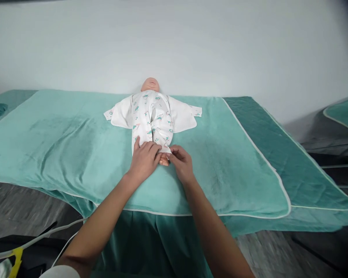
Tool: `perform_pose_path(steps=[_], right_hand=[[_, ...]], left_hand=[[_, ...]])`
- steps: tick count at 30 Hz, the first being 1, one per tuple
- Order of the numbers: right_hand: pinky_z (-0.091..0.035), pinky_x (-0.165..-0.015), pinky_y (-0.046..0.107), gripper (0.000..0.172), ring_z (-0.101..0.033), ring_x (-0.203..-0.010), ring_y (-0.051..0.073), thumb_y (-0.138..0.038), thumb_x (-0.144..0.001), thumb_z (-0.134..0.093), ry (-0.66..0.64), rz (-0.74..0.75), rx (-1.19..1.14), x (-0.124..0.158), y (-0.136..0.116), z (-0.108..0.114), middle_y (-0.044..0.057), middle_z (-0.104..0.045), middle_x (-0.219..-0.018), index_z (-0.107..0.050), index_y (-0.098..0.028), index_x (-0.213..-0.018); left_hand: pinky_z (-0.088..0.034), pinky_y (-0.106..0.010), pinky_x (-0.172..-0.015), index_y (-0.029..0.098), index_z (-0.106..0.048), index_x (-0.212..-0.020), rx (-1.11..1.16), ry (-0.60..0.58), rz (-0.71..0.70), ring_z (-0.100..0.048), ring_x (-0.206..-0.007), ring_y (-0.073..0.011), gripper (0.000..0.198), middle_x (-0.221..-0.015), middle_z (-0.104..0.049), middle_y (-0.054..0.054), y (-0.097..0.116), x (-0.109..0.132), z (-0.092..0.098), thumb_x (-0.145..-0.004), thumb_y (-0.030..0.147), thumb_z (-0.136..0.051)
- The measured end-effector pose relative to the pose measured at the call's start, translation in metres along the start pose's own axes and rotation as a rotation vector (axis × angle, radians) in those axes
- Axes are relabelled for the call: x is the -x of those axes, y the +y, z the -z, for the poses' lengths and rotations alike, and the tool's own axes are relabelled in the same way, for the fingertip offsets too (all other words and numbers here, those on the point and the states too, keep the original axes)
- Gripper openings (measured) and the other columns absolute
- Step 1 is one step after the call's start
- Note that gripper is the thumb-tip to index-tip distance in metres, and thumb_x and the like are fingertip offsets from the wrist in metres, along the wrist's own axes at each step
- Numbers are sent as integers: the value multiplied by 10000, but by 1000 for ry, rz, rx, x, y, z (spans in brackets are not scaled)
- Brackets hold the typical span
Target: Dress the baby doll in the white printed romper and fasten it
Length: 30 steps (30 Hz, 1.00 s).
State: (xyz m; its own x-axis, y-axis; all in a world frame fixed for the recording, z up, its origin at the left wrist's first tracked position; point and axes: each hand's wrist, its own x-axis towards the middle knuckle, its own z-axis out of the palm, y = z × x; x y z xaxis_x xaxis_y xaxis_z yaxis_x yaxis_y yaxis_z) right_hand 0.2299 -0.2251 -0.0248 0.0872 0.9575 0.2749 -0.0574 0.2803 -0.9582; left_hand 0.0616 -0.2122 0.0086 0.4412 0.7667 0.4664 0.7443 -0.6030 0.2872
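pale wall point(249, 46) softly lit, bed point(304, 177) covered by white-edged green cloth point(232, 166), grey streaked floor point(263, 247) partly hidden in shadow

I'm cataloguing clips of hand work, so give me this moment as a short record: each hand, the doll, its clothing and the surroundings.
left hand: fingers over the lower clothing; exact grip unclear
right hand: thumb and fingers pinching the cuff
doll: lying with its head toward the wall
foot: partly visible below the cuff, between the hands
clothing: white with small prints, sleeves spread to both sides
surface: green cover with pale edging, under the doll
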Motion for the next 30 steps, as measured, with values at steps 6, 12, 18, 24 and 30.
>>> perform_pose_path(steps=[6,12,18,24,30], right_hand=[[-434,-713,298,121,-544,-736,151,-339,-901,-678,-61,-6,78,10,3,7,-15,-604,-807,-650,-230,-858],[-404,-690,299,93,-529,-725,150,-229,-942,-643,-158,133,306,41,-11,20,-18,-571,-788,-637,-231,-850],[-436,-676,313,168,-569,-728,167,-310,-967,-655,-192,136,372,48,-19,28,5,-618,-791,-622,-231,-823],[-400,-627,305,274,-509,-669,154,-401,-991,-612,-126,62,401,44,-13,26,-8,-570,-743,-599,-227,-780],[-426,-674,312,203,-548,-728,166,-367,-994,-619,-202,74,420,46,-13,22,3,-609,-796,-636,-234,-842]], left_hand=[[-528,-464,-1069,229,-614,-989,15,225,-88,-684,-868,-202,120,-866,-702,-22,-2,13,-2,-931,152,-543],[-582,-441,-988,232,-589,-1012,23,277,-272,-636,-812,-189,216,-856,-674,-28,10,42,10,-872,72,-554],[-569,-431,-921,216,-581,-1087,117,243,-268,-617,-876,-209,271,-920,-668,-54,5,52,14,-870,55,-575],[-512,-447,-918,214,-576,-1214,-13,105,-122,-654,-1065,-269,252,-1118,-709,-95,3,46,12,-964,197,-593],[-523,-384,-811,208,-573,-1120,74,220,-145,-641,-931,-224,236,-985,-686,-71,9,48,2,-939,66,-521]])
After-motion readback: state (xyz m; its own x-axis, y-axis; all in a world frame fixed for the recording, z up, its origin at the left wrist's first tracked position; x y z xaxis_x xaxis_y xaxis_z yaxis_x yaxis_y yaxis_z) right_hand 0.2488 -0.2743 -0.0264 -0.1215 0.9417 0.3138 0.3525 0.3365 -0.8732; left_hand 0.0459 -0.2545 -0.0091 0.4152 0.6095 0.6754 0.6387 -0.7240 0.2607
